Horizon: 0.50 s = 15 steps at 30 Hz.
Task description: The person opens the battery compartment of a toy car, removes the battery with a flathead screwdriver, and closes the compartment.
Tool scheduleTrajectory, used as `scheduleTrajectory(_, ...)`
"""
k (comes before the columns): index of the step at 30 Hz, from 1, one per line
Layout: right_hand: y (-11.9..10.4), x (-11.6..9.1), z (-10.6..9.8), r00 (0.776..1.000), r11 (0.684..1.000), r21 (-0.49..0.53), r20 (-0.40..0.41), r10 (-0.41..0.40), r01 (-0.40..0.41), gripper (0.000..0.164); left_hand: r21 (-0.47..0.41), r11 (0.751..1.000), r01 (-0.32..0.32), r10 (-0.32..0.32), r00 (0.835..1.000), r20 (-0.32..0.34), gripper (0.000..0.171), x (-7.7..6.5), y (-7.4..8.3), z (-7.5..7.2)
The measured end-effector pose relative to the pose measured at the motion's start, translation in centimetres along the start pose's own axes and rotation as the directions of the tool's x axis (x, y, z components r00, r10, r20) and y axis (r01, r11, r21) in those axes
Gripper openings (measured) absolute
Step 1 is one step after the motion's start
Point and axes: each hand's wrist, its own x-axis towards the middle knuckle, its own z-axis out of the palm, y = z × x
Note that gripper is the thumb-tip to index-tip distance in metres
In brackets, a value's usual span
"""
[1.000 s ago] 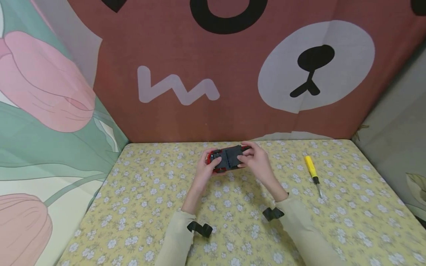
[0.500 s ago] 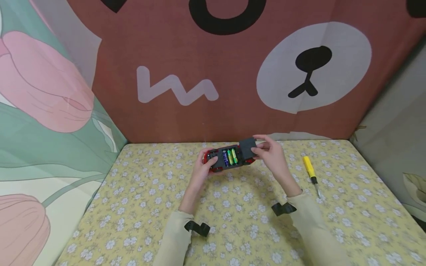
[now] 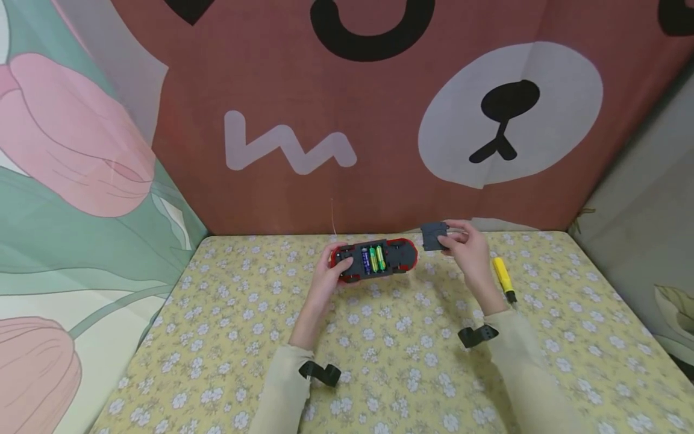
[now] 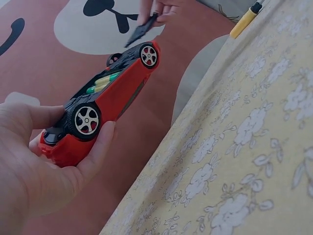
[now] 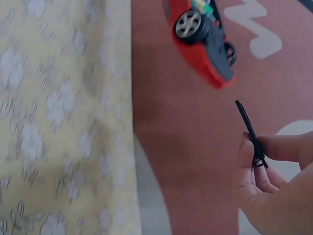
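Observation:
A red toy car is held upside down by one end in my left hand, thumb on the dark underside. Its battery compartment lies uncovered, with a blue battery and two green ones side by side. In the left wrist view the car is tilted, its spoked wheels showing. My right hand pinches the black battery cover between thumb and fingers, apart from the car on its right. Seen edge-on in the right wrist view, the cover is a thin plate.
A yellow-handled screwdriver lies on the flowered tablecloth at the right, its shaft partly hidden by the right forearm. A brown printed curtain hangs behind the table's back edge; a tulip-patterned one stands at the left.
The battery cover has come off the car, showing the batteries. My right hand has carried it to the right, away from the car. The left hand has stayed nearly in place.

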Motion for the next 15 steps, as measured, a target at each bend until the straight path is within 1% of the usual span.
scheduleTrajectory(9, 1.8, 1.5, -1.0, 0.997, 0.997, -0.005, -0.02, 0.074, -0.074, 0.045, 0.009, 1.0, 0.001, -0.001, 1.0, 0.002, 0.042, -0.1, 0.0, 0.0)
scheduleTrajectory(15, 3.3, 2.5, -1.4, 0.993, 0.987, -0.108, -0.013, 0.12, -0.121, 0.044, 0.014, 1.0, 0.013, -0.013, 1.0, -0.002, 0.042, 0.0, 0.0, 0.0)
